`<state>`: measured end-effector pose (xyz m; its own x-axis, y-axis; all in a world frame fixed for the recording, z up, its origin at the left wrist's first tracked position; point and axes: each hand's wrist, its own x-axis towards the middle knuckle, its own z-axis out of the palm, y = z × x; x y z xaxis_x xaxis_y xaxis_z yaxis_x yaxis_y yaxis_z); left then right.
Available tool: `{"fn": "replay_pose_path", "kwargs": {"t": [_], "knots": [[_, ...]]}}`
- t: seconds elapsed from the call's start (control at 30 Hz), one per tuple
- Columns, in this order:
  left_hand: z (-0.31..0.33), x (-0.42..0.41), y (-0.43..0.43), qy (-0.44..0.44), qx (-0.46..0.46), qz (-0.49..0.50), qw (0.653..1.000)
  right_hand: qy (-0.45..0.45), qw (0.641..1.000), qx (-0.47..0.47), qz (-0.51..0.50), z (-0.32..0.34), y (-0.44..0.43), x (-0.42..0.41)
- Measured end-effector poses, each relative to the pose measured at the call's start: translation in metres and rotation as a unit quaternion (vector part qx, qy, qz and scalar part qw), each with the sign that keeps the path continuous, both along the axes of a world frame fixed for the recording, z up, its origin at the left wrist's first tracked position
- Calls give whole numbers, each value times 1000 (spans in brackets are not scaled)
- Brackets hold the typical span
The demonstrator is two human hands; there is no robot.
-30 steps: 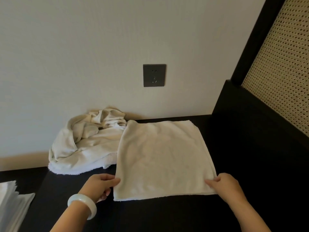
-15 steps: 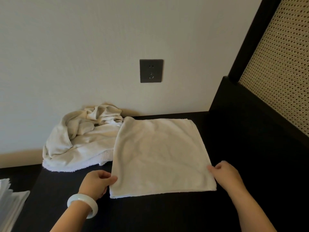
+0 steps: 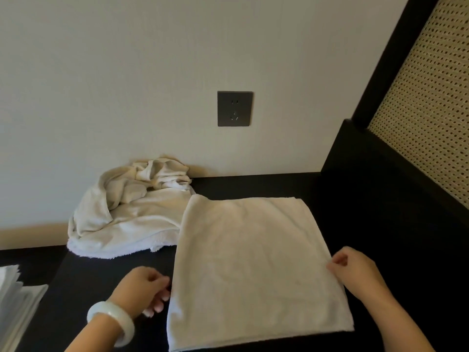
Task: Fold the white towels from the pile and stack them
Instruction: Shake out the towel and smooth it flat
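Left hand (image 3: 143, 288), white bangle (image 3: 111, 323) at wrist: fingers curled just beside the left edge of the flat towel (image 3: 253, 262); whether it grips or merely touches cannot be told. Right hand (image 3: 355, 273): thumb and fingers pinch the towel's right edge. Towel: spread between both hands on the dark surface (image 3: 253, 184). Crumpled pile (image 3: 121, 219): beyond, to the left, meeting the towel's far left edge, against the wall (image 3: 127, 72). Grey socket (image 3: 234, 108): on the wall above.

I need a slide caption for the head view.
Right hand pinches the flat towel; left hand curls at its opposite edge, beside the pile.
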<state>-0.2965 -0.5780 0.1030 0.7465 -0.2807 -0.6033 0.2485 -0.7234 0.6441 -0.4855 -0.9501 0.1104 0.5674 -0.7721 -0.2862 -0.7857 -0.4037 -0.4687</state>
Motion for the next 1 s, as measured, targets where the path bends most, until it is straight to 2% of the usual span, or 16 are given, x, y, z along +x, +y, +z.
{"fn": "replay_pose_path", "kwargs": {"t": [0.1,0.23,0.4,0.63,0.83,1.0], "knots": [[-2,14,-13,-37,-50,56,996,-29,999,-19,15,-8,4,20],[0,27,-21,33,-109,66,991,0,999,-39,-21,-16,-1,38],[-3,37,-17,97,-160,64,980,28,999,17,-41,-17,-11,45],[-16,44,-22,104,-202,92,969,-127,983,107,-82,-26,-23,31],[-15,48,-28,62,-139,67,986,-160,972,143,-99,-30,-24,29],[-18,46,-28,-57,-69,50,995,-163,971,126,-122,-38,-28,27]]}}
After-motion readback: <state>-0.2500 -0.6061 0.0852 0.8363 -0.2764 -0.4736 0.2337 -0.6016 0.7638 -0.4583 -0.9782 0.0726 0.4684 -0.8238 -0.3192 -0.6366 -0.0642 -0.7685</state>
